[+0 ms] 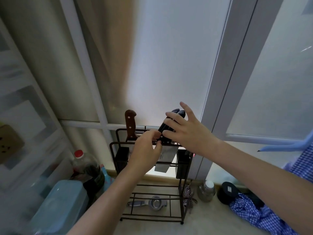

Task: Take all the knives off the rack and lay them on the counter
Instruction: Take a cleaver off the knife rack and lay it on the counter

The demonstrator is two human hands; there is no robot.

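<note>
Left hand (145,150) pinched on black-handled knives (166,128), steadying; right hand (184,129) loosely curled round handles, lifting from rack (152,167).

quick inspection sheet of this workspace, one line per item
surface: pale counter under a frosted window.
job's things: dark wire rack stands on the counter; a brown-handled knife sits upright in its top; black-handled knives with a broad blade are at the rack top, tilted.
clutter: red-capped bottle, blue bin, metal squeezer on the rack's base, metal jar, black round container, blue checked cloth.
grippers: left hand pinches at the black handles' base; right hand wraps the handles.
cables: nothing seen.
surroundings: wall socket at left.
</note>
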